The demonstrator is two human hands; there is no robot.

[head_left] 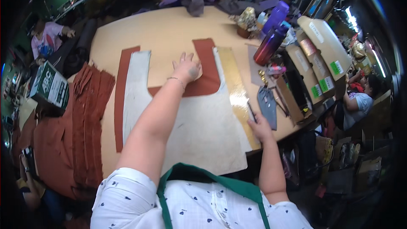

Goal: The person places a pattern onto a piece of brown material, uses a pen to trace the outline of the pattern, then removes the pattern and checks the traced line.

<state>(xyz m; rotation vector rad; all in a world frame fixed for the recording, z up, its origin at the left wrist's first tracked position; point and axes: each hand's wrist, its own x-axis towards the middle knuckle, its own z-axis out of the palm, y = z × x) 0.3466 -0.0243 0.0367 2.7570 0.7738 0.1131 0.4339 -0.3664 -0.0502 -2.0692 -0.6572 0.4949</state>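
Head cam: floppy cloth under a flat pattern, where would you grab it?

So this head view is all I've got. The rust cloth (210, 76) lies flat on the table (144, 29) right in front of me, with a whitish pattern (193, 133) on top. It shows along the left side and inside the U-shaped cutout.

My left hand (187, 70) is open, fingers spread, at the cutout by the cloth's inner edge. Can't tell if it's pressing or just hovering. My right hand (260, 128) is curled round a thin dark tool (251, 111) by the gold strip (237, 95) on the pattern's right side. Too small to say what the tool is.

Handling, my guess: the cloth is light and soft, so it'd wrinkle or creep if dragged by one corner. I'd put a flat palm on it, or pinch both top ends and lift together. The pattern looks thin and stiffer, like card, and could slide on the cloth. I'd take it by the outer edges, no folding. The gold strip is shiny, so probably slick under fingertips.
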